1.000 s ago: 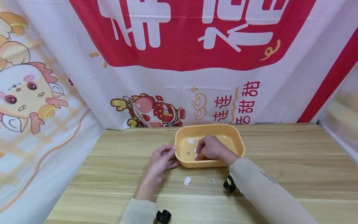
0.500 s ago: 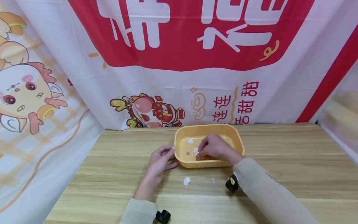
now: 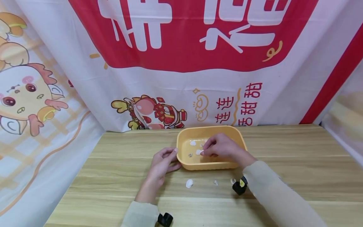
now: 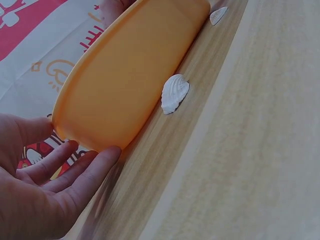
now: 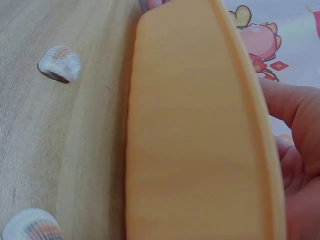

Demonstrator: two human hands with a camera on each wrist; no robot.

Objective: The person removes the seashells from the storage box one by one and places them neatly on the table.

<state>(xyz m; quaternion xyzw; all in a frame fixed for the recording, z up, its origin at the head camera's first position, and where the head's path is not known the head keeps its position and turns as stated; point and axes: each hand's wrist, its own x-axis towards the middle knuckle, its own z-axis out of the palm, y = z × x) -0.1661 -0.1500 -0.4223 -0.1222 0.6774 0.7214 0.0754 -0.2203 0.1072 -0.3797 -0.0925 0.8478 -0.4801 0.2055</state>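
Observation:
An orange plastic tray (image 3: 181, 159) stands on the wooden table. My left hand (image 3: 173, 159) rests against its near left corner, thumb by the rim and straight fingers along the outer wall (image 4: 125, 75). My right hand (image 3: 202, 152) reaches into the tray and pinches a small white shell (image 3: 198, 152) between thumb and forefinger. Two more shells (image 3: 193, 142) lie on the tray floor. On the table in front of the tray lie a ribbed white shell (image 3: 189, 183) (image 4: 175, 93) and two smaller shells (image 3: 215, 182). In the right wrist view the tray wall (image 5: 195, 135) fills the middle and hides the pinch.
A printed red and white banner (image 3: 181, 63) hangs right behind the tray and along the left side. The table's left edge (image 3: 73, 183) meets the banner cloth. Two striped shells (image 5: 60, 64) lie beside the tray's outer wall. A black wrist camera (image 3: 239, 187) hangs under my right forearm.
My right hand has lifted slightly and shifted right inside the tray, now with a shell at its fingertips. Its forearm swung right, uncovering a third shell on the table. The left hand has not moved.

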